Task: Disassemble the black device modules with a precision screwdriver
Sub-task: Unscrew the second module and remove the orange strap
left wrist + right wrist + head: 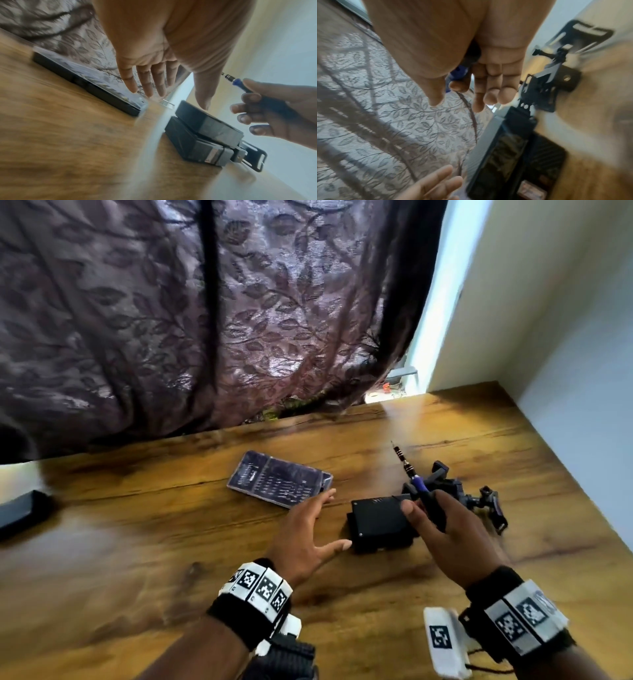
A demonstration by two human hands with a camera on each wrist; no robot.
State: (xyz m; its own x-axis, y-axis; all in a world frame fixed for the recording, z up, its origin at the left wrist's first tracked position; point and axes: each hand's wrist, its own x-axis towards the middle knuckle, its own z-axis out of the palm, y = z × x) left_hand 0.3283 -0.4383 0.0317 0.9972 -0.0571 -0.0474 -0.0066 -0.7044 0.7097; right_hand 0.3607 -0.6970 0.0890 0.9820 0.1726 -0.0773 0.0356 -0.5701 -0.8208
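Note:
A black box module (376,522) lies on the wooden table (171,542); the left wrist view shows it as stacked black blocks (205,132). Behind it lies a second black module of brackets and clamps (459,491), also seen in the right wrist view (539,86). My right hand (423,510) hovers over the box and grips a precision screwdriver (416,484) with a blue collar (457,73), its tip pointing up and away. My left hand (325,518) is open with spread fingers (149,81), just left of the box. Whether its thumb touches the box is unclear.
A clear-lidded bit case (279,479) lies left of the modules, behind my left hand. A dark flat object (20,511) sits at the table's left edge. A leaf-patterned curtain (205,320) hangs along the far edge and a pale wall (565,337) borders the right.

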